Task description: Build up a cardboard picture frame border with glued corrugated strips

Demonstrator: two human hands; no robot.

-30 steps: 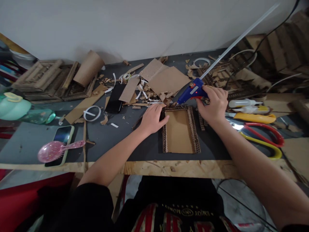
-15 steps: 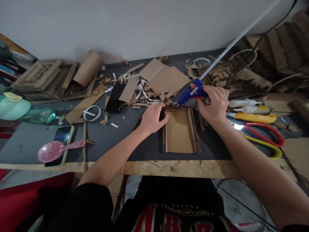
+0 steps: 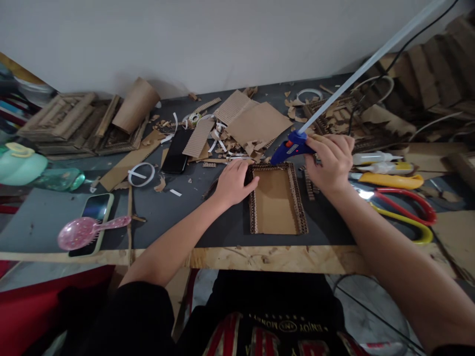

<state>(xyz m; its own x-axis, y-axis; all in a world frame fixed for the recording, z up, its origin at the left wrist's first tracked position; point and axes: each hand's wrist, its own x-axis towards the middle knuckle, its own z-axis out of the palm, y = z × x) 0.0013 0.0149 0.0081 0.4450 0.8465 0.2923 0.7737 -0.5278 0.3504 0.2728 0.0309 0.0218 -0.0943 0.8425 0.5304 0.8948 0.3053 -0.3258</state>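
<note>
A flat cardboard rectangle [image 3: 275, 202] with raised corrugated edging lies on the dark table near its front edge. My left hand [image 3: 233, 182] rests on the table against the frame's upper left corner, fingers touching the edging. My right hand [image 3: 331, 162] grips a blue glue gun [image 3: 291, 147] with a long clear glue stick [image 3: 365, 49] poking out of its back. The nozzle points down-left at the frame's top edge.
Cardboard sheets [image 3: 256, 121] and scraps litter the back of the table. A black phone [image 3: 178, 150] lies left of centre. Red-and-yellow scissors [image 3: 403, 207] and glue bottles [image 3: 374, 158] lie at the right. A pink hairbrush [image 3: 83, 231] rests on a second phone at the left, and cardboard frames [image 3: 74, 123] are stacked behind it.
My right hand has tilted the glue gun, so its nozzle has dropped slightly left toward the frame's top edge. My left hand has stayed in place.
</note>
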